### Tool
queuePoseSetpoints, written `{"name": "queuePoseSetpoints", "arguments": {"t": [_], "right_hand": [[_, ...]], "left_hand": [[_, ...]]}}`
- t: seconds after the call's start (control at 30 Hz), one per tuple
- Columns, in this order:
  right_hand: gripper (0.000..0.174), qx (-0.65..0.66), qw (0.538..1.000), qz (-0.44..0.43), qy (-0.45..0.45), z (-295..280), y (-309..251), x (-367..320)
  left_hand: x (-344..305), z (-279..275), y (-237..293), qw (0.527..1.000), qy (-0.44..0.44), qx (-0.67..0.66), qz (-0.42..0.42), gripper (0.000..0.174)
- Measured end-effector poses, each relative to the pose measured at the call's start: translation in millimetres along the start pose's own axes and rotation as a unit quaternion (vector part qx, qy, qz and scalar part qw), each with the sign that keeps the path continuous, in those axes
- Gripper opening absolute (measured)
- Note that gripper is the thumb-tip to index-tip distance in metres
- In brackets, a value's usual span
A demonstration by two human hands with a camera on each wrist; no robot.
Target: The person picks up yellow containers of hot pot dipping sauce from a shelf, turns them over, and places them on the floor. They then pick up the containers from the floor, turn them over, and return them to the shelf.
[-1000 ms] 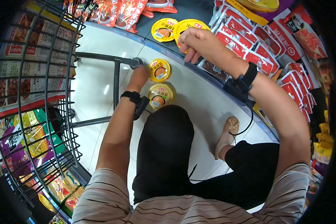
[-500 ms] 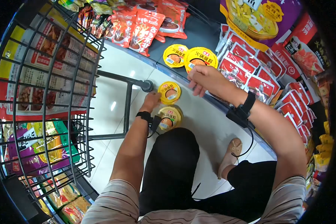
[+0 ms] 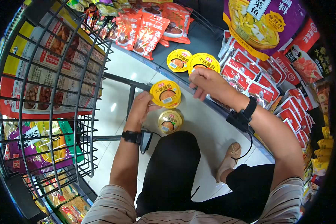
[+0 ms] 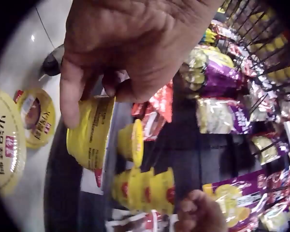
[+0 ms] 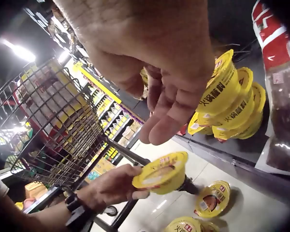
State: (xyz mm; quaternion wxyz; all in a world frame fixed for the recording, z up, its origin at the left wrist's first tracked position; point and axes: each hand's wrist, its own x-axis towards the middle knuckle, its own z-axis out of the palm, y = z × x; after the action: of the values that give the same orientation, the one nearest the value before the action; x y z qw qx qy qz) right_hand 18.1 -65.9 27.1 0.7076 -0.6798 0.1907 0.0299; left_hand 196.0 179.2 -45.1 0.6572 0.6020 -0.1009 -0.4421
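My left palm is turned away from the head view, so only the wrist camera shows how my left hand (image 3: 140,108) sits: thumb and curled fingers clasp the wall of a round yellow plastic tub with a printed foil lid (image 3: 165,93). I hold that tub tilted, lifted off the white floor just in front of the low dark shelf (image 3: 203,37), lid facing up towards me. My right hand (image 3: 207,82) hangs over the front edge of the shelf and covers part of a stack of matching yellow tubs (image 3: 205,61). Its fingers are loosely bent and hold nothing, but I cannot tell whether they touch the stack. A second yellow tub (image 3: 170,121) stands on the floor below the shelf, partly behind my knee. The lid print is too small to read. The black wire shopping cart (image 3: 119,80) stands well apart from the shelf, cut off by the picture edge.
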Motion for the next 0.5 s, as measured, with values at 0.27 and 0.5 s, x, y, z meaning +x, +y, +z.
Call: {"name": "queuePoseSetpoints", "arguments": {"t": [0.27, 0.5], "right_hand": [[0.058, 0.085, 0.994, -0.061, -0.034, 1, -60, -23], [0.04, 0.158, 0.98, -0.123, 0.004, -20, -82, -42]], "left_hand": [[-49, 82, 87, 0.984, -0.045, -0.108, 0.135, 0.01], [-55, 140, 106, 0.962, -0.078, -0.174, 0.194, 0.022]]}}
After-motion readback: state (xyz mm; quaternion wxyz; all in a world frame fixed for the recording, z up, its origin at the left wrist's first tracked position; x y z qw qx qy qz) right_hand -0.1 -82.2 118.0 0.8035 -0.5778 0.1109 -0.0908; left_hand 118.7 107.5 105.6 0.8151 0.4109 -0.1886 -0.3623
